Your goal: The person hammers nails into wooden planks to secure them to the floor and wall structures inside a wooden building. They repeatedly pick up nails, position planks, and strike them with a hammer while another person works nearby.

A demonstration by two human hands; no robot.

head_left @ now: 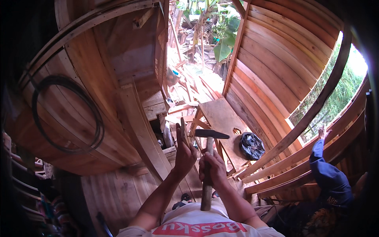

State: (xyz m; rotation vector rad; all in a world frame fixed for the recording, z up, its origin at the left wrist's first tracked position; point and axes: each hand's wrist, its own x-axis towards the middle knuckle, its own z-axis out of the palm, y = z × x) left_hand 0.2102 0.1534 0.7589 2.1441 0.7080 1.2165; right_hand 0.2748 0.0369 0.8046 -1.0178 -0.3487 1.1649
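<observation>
My right hand (213,169) is closed around the wooden handle of a hammer (207,195). The hammer is held upright in front of my shirt, its dark metal head at the top and the lower end of the handle near my body. Just left of the hammer head, my left hand (186,155) is raised with its fingers stretched upward. I see nothing held in it. A wooden post (138,126) stands to the left of that hand.
A black plastic bag (251,146) rests on a plywood-topped bench (221,114) ahead. Dark cable (35,112) hangs coiled on the left plank wall. A co-worker's navy sleeve (325,170) reaches toward a rail at right. Scrap wood (189,91) litters the bright doorway.
</observation>
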